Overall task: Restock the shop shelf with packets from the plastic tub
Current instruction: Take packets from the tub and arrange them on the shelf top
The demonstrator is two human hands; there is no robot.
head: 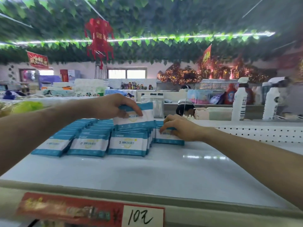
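- Artificial green leaves (147,17) are strung all over the ceiling, and a long light strip (164,37) is run through them.
- A red paper ornament (99,40) is hung from the ceiling, left of the middle.
- A red banner (38,59) is fixed high on the left.
- A red and yellow pennant (207,54) is raised above gold-red foil decorations (180,74).
- Two white bottles (239,102) are stood upright at the right, near each other.
- A window (127,73) is set in the back wall, and small dark bottles (134,86) are lined up below it.
- A blurred red label (70,208) and a white price tag (143,216), handwritten "10元", are seen touching at the bottom edge.
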